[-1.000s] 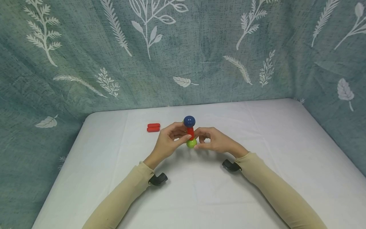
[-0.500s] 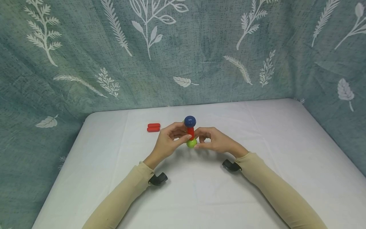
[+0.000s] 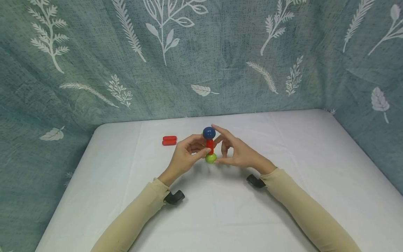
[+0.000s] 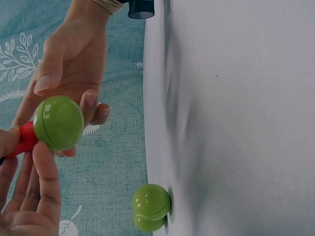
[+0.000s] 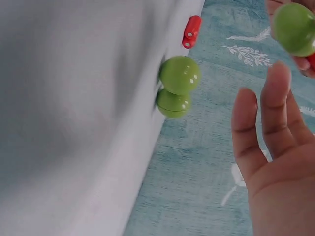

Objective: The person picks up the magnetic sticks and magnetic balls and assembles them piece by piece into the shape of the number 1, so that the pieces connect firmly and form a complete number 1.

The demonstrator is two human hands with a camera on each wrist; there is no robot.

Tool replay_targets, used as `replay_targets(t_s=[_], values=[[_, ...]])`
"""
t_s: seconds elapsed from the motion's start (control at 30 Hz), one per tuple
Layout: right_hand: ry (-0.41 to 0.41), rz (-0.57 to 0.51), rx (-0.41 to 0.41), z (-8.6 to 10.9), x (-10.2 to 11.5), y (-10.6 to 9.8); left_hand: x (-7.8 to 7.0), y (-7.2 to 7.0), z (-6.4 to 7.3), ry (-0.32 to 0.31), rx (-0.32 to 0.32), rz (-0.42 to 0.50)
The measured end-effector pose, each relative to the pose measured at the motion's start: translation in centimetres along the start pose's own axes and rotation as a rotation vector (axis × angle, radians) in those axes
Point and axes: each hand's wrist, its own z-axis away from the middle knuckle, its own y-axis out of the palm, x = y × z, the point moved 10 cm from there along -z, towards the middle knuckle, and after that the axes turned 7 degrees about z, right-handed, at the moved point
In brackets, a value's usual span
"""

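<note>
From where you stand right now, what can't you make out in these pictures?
Head view: the paired green balls, hidden, apparently behind the left hand and blue ball.
Left wrist view: nearly all the blue ball, cut off by the left edge.
Right wrist view: most of the held red rod, cut off by the right edge.

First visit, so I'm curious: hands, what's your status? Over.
Left hand grips red rod between blue ball and green ball. Right hand close beside, contact unclear. Nothing visibly blocking; two red rods lie aside.
</note>
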Motion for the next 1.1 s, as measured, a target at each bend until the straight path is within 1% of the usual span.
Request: replay_targets(t_s=[0.1, 0.2, 0.27, 0.37, 0.57, 0.77, 0.87, 1.1], values=[[-0.050, 0.063, -0.024, 0.0, 0.8, -0.5, 0.7, 0.0, 0.0, -0.030, 0.003, 0.013], [-0.080, 0.111, -0.022, 0.0, 1.4, -0.6, 1.5, 0.0, 0.0, -0.059, 0.010, 0.037], [-0.088, 0.124, -0.016, 0.0, 1.5, -0.5, 1.8, 0.0, 0.0, -0.073, 0.013, 0.047], [-0.076, 0.129, -0.013, 0.0, 1.3, -0.4, 2.2, 0.0, 0.1, -0.090, 0.016, 0.051], [-0.042, 0.121, -0.006, 0.1, 1.4, 0.1, 2.3, 0.0, 0.2, -0.108, 0.019, 0.048], [-0.050, 0.078, 0.009, 0.1, 3.6, 0.3, 2.1, 0.0, 0.2, -0.110, 0.018, 0.047], [-0.059, 0.079, 0.008, 0.1, 4.5, 0.2, 2.1, 0.0, 0.2, -0.109, 0.014, 0.039], [-0.061, 0.077, 0.006, 0.1, 4.3, 0.4, 2.1, -0.2, 0.2, -0.105, 0.006, 0.017]])
